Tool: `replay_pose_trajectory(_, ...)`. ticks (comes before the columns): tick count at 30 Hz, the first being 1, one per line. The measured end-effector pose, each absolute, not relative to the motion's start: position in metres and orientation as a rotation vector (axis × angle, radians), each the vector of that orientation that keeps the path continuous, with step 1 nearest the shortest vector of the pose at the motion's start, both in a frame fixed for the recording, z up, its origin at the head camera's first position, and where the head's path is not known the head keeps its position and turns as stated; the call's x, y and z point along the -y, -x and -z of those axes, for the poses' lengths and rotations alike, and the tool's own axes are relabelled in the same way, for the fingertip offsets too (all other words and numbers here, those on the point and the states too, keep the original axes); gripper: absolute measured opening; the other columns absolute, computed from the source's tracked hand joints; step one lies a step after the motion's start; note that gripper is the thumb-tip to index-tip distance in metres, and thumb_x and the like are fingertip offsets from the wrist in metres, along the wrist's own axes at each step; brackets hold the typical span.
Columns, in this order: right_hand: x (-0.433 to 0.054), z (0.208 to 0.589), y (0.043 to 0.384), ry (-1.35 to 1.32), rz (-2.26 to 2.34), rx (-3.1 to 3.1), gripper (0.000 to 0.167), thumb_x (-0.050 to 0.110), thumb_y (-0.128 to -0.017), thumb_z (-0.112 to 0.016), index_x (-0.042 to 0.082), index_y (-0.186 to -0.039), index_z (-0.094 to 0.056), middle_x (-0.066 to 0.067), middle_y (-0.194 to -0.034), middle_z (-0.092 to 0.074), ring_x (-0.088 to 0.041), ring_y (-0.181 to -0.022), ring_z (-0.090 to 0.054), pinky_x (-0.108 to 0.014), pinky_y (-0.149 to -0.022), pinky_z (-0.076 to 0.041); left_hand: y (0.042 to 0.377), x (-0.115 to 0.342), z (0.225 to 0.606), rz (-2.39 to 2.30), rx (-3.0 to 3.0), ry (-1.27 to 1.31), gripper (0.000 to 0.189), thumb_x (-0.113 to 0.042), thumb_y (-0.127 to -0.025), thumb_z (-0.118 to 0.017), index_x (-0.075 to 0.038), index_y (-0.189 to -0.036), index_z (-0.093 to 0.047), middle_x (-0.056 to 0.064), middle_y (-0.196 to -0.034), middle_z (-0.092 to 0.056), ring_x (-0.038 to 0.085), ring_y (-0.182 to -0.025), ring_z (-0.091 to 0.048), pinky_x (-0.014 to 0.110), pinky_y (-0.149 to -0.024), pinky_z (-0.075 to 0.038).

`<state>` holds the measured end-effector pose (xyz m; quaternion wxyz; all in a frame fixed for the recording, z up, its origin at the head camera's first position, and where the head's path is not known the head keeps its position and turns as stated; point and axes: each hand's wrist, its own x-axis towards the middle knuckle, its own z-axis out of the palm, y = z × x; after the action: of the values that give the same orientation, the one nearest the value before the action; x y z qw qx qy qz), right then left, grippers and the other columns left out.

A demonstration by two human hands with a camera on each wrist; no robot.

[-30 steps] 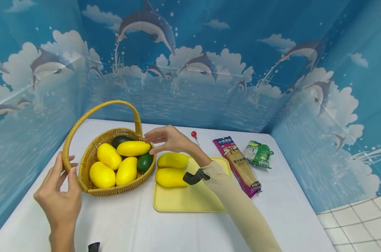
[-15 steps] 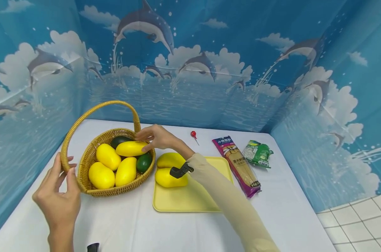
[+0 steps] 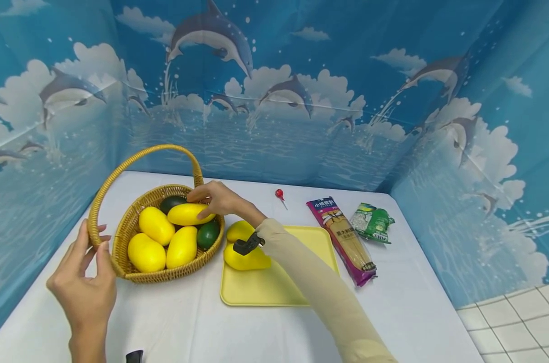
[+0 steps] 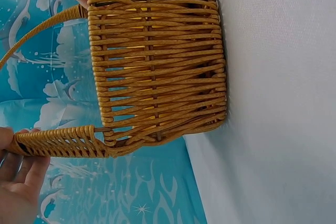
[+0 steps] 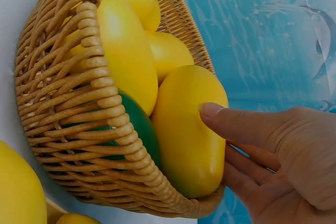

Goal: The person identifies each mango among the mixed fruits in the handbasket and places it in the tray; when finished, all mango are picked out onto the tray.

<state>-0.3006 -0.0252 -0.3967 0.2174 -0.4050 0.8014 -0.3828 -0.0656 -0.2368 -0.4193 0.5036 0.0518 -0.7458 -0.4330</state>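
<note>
My left hand (image 3: 85,282) pinches the handle (image 3: 95,214) of a wicker basket (image 3: 165,276) low on its left side. Several yellow mangoes (image 3: 181,247) lie in the basket, along with a dark avocado (image 3: 171,202) at the back and a green avocado (image 3: 208,234) at the right. At the basket's right rim, my right hand (image 3: 223,198) grips the uppermost mango (image 3: 183,214). In the right wrist view, the thumb (image 5: 212,109) presses on that mango (image 5: 189,129), and the other fingers go behind it, partly hidden. The mango still rests in the basket.
A yellow tray (image 3: 274,295) beside the basket bears two yellow mangoes (image 3: 247,258), partly under the right wrist. Farther right lie a purple noodle packet (image 3: 344,237) and a green snack bag (image 3: 373,222). A red lollipop (image 3: 280,194) lies behind the tray.
My right hand has moved left from the basket's rim onto the uppermost mango and closed its thumb and fingers around it. The left hand keeps its hold on the handle.
</note>
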Motion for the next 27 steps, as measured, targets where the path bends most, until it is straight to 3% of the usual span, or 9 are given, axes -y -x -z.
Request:
replay_pose_trajectory(6,0.0301,0.3992,0.2994,1.147,0.971,-2.27,0.059,-0.004,-0.093,-0.081,-0.003,-0.148,-0.062,-0.015,-0.149,-0.065,-0.026,-0.139,-0.061,-0.017,-0.11,-0.052,0.066,0.2343,0.418,1.047,1.79,-0.127,0.065,0.017,-0.094,-0.07,-0.015,-0.149,-0.062,0.024,-0.125,-0.076,-0.007,-0.111,-0.068,0.012,-0.1,-0.055)
replay_pose_trajectory(27,0.0271,0.3946,0.2963,1.298,0.863,-2.332,0.057,0.001,-0.093,-0.083,-0.002,-0.147,-0.063,-0.015,-0.147,-0.067,-0.027,-0.135,-0.065,-0.014,-0.106,-0.053,0.0655,0.2365,0.4196,1.04,1.803,-0.133,0.066,0.016,-0.094,-0.07,-0.018,-0.15,-0.062,0.022,-0.125,-0.076,-0.005,-0.109,-0.069,0.013,-0.1,-0.056)
